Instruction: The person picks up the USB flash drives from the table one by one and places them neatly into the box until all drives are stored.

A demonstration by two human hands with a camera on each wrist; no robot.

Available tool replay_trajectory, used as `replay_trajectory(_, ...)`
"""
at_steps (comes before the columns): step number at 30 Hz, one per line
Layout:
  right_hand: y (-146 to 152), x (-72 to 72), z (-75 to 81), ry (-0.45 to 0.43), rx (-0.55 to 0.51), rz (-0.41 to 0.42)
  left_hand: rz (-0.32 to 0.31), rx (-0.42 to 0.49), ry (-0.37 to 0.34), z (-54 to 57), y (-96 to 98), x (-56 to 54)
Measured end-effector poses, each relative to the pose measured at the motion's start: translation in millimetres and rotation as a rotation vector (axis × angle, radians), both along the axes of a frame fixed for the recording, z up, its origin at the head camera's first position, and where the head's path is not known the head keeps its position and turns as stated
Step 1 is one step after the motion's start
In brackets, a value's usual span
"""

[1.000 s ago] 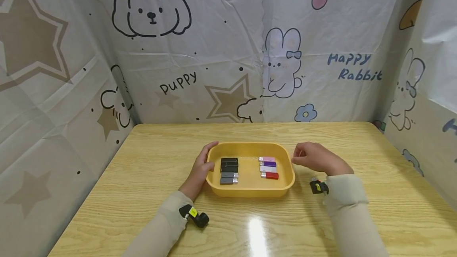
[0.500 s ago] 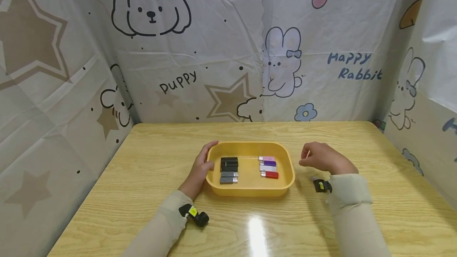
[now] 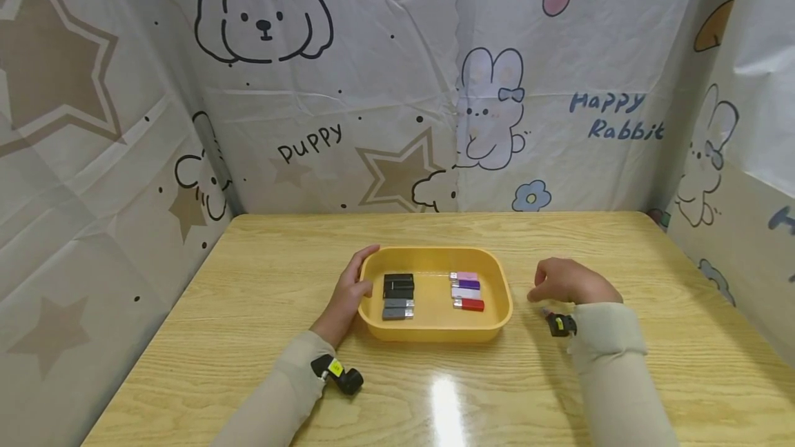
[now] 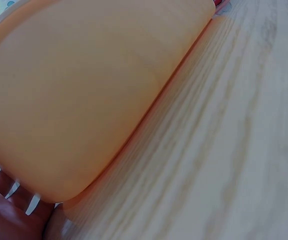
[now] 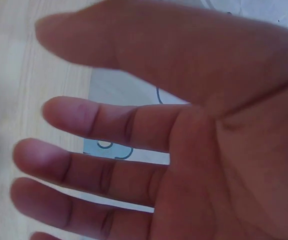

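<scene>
A yellow plastic tray (image 3: 435, 335) sits on the table. My left hand (image 3: 345, 299) holds its left end, thumb over the rim and fingers along the outside; in the left wrist view the hand (image 4: 9, 215) shows at the tray's corner. Inside, black USB sticks (image 3: 399, 286) and two grey USB sticks (image 3: 397, 313) line the left. A pink (image 3: 467, 276), a purple (image 3: 470, 285), a white (image 3: 467, 293) and a red USB stick (image 3: 473, 305) line the right. Right of the tray, my right hand (image 3: 571, 281) hovers with nothing in it, its fingers (image 5: 79, 162) extended.
A small pale object (image 3: 546, 311) shows below the right hand, partly hidden by the wrist camera (image 3: 562, 325); its kind is unclear. Printed cloth (image 3: 348, 88) encloses the wooden table (image 3: 261, 274) at the back and sides.
My right hand has moved away from the tray's right rim, to the right and then slightly lower. The left hand, the tray and the USB sticks have stayed in place.
</scene>
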State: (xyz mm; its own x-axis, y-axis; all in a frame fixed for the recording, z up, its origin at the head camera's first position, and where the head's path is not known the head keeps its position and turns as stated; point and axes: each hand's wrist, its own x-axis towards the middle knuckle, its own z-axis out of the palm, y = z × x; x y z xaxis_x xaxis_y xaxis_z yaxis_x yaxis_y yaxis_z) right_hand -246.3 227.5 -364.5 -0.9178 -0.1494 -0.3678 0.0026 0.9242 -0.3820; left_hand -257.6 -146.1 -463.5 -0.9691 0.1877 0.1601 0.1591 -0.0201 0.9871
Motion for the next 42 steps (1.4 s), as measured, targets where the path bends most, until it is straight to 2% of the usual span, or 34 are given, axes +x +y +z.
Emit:
replay_trajectory(6,2.4,0.2,-4.8,-0.032,-0.011,-0.021,0.025,-0.022,0.021,-3.8,0.6,-1.0)
replay_trajectory(13,5.4,-0.6,-14.0,-0.053,-0.057,-0.061,0.021,-0.021,0.021,-4.6,-0.1,-1.5)
replay_trajectory(25,8.4,-0.7,-19.7,-0.079,-0.015,-0.109,0.027,-0.02,0.018,-3.7,1.0,-1.5)
replay_trajectory(33,7.1,-5.6,-25.0,-0.079,0.005,-0.041,0.017,-0.002,0.022,-5.7,0.1,-3.4)
replay_trajectory(42,7.4,-7.4,-28.4,-0.06,0.004,-0.019,0.027,-0.013,0.014,-5.4,0.3,-3.0)
